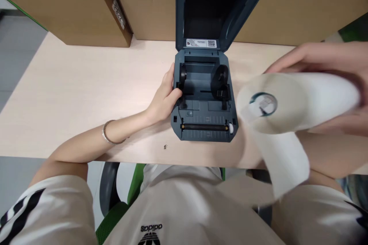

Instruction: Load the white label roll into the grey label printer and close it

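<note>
A dark blue-grey label printer (198,105) stands on the table with its lid (207,42) raised and its inside exposed. Two black roll holders, the right one (220,78) tilted toward the viewer, show inside, and a black roller (205,127) with a white gear runs across the front. My left hand (164,97) grips the printer's left side, thumb over the rim. To the right of the printer, my right hand (342,59) holds a white paper roll (324,101) in the air, blurred, its open core facing the printer. A loose paper strip (287,160) hangs from it.
A cardboard box (74,11) stands at the back left, and a larger cardboard box (155,4) lies behind the printer. A tiny dark bit (165,147) lies near the front edge of the pale wooden table (86,72). A chair armrest (109,187) shows below.
</note>
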Tool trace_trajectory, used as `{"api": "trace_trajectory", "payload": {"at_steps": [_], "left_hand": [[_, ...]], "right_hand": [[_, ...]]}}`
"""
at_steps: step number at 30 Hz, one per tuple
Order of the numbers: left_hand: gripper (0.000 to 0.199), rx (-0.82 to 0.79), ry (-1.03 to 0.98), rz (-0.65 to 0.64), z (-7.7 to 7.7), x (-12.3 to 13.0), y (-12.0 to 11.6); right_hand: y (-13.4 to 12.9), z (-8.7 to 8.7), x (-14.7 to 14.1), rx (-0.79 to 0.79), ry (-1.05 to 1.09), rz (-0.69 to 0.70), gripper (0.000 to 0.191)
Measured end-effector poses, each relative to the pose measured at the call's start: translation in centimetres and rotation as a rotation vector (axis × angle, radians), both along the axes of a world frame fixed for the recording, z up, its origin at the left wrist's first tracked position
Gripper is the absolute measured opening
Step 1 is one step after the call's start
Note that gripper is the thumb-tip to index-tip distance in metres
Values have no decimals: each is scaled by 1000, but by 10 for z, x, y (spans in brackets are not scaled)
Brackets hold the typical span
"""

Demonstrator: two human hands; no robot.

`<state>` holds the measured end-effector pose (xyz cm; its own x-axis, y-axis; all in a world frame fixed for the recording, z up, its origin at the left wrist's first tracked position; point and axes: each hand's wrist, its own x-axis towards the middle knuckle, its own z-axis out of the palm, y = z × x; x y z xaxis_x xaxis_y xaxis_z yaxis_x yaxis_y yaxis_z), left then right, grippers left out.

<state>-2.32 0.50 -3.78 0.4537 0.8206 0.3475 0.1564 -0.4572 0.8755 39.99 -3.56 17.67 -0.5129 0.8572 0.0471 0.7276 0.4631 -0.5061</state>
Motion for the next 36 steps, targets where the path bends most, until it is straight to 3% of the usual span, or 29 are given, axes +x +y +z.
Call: {"api": "trace_trajectory", "payload": {"at_steps": [2, 3, 7, 11, 14, 17, 20, 24, 27, 30, 33, 36], "left_hand": [[99, -14, 4, 4, -1, -1, 2], [99, -16, 4, 9, -1, -1, 2], [99, -19, 2, 18, 0, 3, 2], [97, -36, 6, 30, 6, 8, -2], [95, -46, -14, 23, 11, 11, -6], [94, -65, -27, 43, 12, 12, -9], [95, -71, -11, 58, 11, 11, -11], [95, -38, -8, 47, 10, 11, -11], [95, -22, -1, 55, 8, 10, -11], [97, -18, 0, 62, 4, 10, -10], [99, -23, -22, 50, 2, 10, -9], [100, -55, -35, 50, 5, 11, -10]], "right_hand": [[8, -1, -31, -45, -53, 211, 90], [13, -2, -47, -60, -43, 246, 88], [26, -23, -101, -5, 24, 165, 76], [34, -54, -126, 178, -127, 150, 73], [42, -73, -133, 209, -238, 118, 73], [47, -80, -137, 202, -285, 83, 77], [47, -72, -134, 180, -251, 110, 73], [38, -45, -120, 145, -23, 72, 46], [24, -31, -113, 11, 58, 202, 39], [3, -33, -113, -76, -64, 323, 40], [-23, -45, -112, 20, -232, 358, 46], [-48, -57, -110, 183, -271, 334, 57]]}}
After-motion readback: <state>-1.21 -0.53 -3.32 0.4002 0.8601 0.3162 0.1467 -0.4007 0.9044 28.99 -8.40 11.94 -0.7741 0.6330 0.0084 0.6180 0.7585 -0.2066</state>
